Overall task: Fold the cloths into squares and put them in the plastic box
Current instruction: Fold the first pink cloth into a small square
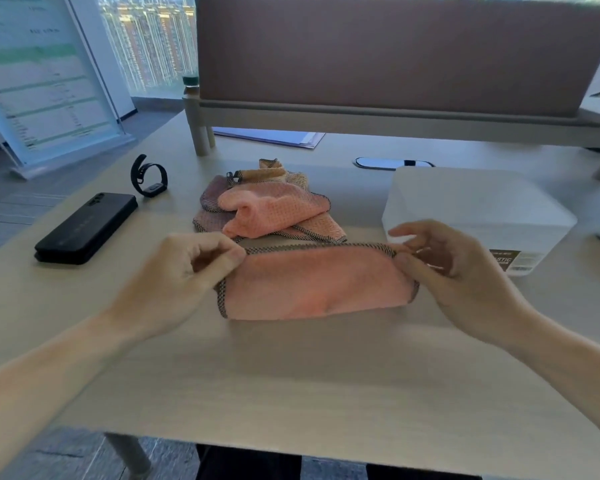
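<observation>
Cloth (312, 284), pink with a dark checked hem, lay folded on the table (291, 382) in my head view. My left hand (181, 271) pinched its upper left corner, my right hand (454, 271) its upper right. Just beside my right hand stood the plastic box (471, 209); unfolded cloths (274, 206) were heaped behind.

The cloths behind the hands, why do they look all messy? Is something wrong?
Nothing is broken or spilled. The pile of cloths is just crumpled, waiting to be folded. The left hand and right hand pinch the top corners of a pink cloth, folded in half. The plastic box sits beside it.
</observation>
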`<action>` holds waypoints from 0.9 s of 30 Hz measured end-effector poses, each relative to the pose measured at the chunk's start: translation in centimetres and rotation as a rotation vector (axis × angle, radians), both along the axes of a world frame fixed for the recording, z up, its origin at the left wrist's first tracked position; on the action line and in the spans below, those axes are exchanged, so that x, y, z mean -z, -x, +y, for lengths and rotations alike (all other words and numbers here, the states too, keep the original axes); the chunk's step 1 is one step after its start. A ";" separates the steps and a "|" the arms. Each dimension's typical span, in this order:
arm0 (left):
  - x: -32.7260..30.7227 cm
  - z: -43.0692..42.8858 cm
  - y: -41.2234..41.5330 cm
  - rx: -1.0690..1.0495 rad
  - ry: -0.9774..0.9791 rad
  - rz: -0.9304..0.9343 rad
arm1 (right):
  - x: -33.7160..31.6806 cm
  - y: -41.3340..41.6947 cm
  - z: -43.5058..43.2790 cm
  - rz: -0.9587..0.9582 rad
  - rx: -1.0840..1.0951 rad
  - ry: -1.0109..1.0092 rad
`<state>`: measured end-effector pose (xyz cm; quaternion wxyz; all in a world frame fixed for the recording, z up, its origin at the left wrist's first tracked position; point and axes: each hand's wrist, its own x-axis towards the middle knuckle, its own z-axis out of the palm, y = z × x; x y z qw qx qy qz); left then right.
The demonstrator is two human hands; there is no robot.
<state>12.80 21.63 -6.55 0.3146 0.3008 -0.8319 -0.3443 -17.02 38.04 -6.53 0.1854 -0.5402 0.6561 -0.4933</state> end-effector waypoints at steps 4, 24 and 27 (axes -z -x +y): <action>2.0 -3.8 2.1 -0.101 -0.047 -0.083 | 1.6 1.1 -3.2 -0.014 0.092 -0.105; 2.5 -5.6 4.4 -0.119 0.279 -0.358 | 2.0 0.9 -2.7 0.133 0.231 -0.301; 2.5 -5.4 4.9 -0.131 0.280 -0.374 | 2.0 0.9 -2.8 0.264 0.274 -0.342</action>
